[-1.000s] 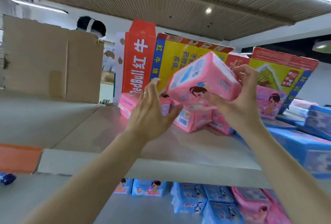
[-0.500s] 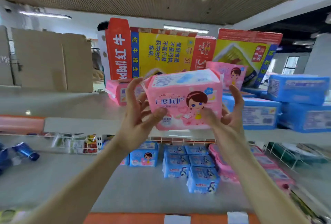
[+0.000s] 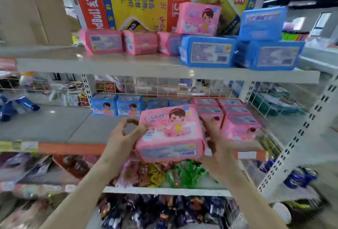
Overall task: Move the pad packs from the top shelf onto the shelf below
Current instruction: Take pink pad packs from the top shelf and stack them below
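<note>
The left hand (image 3: 124, 137) and right hand (image 3: 220, 148) grip a pink pad pack (image 3: 172, 133) before the lower shelf (image 3: 54, 124). Best kept level and set beside the pink stack (image 3: 239, 119).

Arms forward; left hand (image 3: 122, 140), right hand (image 3: 219, 147) grip pack (image 3: 170, 133) sides.

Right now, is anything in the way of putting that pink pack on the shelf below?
Nothing visible. The left hand and right hand hold the pink pack before the lower shelf, bare on its left; pink stacks sit to the pack's right.
</note>
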### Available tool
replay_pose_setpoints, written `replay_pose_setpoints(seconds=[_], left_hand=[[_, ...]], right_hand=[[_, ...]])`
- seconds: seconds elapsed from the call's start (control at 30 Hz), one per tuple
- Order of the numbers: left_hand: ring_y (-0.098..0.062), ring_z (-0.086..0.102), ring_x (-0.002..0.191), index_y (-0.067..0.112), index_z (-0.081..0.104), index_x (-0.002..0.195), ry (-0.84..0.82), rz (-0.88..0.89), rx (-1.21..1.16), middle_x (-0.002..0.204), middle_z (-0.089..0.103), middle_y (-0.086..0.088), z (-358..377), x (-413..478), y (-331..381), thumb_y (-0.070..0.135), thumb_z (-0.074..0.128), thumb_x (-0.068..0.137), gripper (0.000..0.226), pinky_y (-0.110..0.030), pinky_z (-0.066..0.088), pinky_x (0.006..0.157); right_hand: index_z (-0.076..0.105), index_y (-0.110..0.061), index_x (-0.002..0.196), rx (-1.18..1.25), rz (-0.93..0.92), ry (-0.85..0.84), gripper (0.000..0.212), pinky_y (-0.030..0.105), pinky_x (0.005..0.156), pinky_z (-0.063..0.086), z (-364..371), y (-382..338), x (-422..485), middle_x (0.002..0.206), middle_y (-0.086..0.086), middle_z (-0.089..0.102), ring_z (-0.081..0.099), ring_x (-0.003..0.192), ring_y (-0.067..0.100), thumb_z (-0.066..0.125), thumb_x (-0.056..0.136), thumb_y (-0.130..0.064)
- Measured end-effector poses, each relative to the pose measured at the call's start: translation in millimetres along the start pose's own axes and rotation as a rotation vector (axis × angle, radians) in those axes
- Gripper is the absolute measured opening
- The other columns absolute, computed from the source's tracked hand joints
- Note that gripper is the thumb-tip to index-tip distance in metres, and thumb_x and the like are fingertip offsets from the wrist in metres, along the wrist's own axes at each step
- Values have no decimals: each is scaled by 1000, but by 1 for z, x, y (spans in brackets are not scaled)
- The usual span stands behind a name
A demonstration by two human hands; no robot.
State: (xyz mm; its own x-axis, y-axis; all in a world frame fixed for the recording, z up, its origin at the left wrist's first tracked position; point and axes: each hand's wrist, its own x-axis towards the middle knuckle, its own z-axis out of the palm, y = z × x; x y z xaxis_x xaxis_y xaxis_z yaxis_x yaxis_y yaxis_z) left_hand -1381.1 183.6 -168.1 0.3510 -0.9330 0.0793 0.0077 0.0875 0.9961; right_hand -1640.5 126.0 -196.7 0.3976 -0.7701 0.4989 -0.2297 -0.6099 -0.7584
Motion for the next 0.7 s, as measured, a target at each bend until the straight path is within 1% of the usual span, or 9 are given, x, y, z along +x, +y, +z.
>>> replay_pose_setpoints(seconds=[0.07,0.17,0.23,0.27,0.33,0.4,0.5,0.57,0.7], left_hand=[[-21,65,53,33,65,89,-34,-81,1,71,72,2,9,-15,-14,61,76,54,46,-39,55,44],[-22,67,54,29,63,97,-54,-114,24,73,73,-2,17,-21,-18,63,73,62,49,-42,56,45],[-20,68,55,29,65,95,-23,-116,68,76,74,-1,18,-18,-14,59,67,79,34,-38,55,46],[-21,69,56,30,67,93,-24,-122,67,78,73,-4,17,-16,-11,49,59,93,21,-38,55,46],[-28,70,60,32,69,98,-82,-147,57,78,72,-15,13,-15,-5,24,45,106,27,-37,57,49],[-24,71,65,30,65,112,-196,-54,148,77,74,-14,6,-14,-4,10,54,100,25,-31,59,59],[-17,62,70,32,62,115,-290,93,381,75,66,-5,-5,-16,-5,22,64,79,38,-26,51,70],[-15,56,68,33,63,113,-286,100,377,72,60,-3,-12,-17,-11,33,62,78,35,-27,45,67],[-12,54,66,40,65,108,-272,105,411,73,62,-2,-32,-16,-21,46,60,80,29,-28,44,66]], right_hand=[[24,-39,154,-74,-5,0,100,35,108,46,-3,7,-11,156,-8,39,39,142,9,82,79,-6],[6,-62,149,-165,-36,-48,112,25,110,40,-6,9,-19,159,-34,13,17,147,-6,81,79,-18],[3,-64,147,-223,-71,-64,111,29,111,33,-12,9,-19,155,-44,-1,3,148,-10,81,76,-28],[5,-62,148,-212,-73,-59,108,30,112,30,-14,10,-17,156,-43,0,2,149,-8,79,75,-35],[16,-55,150,-76,36,-53,102,27,111,35,-16,7,-12,159,-29,21,21,149,2,78,70,-43],[36,-48,143,44,187,-44,85,20,99,49,-17,0,-6,139,-23,55,53,126,-3,78,69,-45],[64,-39,93,16,254,-34,23,5,68,48,-12,-7,4,78,-31,69,63,71,-14,69,80,-57],[59,-29,58,28,272,-12,45,8,63,43,-5,-7,7,52,-17,57,56,50,-5,61,87,-63],[47,-12,48,-53,370,47,75,18,55,38,13,-15,6,45,-7,45,47,43,8,53,76,-81]])
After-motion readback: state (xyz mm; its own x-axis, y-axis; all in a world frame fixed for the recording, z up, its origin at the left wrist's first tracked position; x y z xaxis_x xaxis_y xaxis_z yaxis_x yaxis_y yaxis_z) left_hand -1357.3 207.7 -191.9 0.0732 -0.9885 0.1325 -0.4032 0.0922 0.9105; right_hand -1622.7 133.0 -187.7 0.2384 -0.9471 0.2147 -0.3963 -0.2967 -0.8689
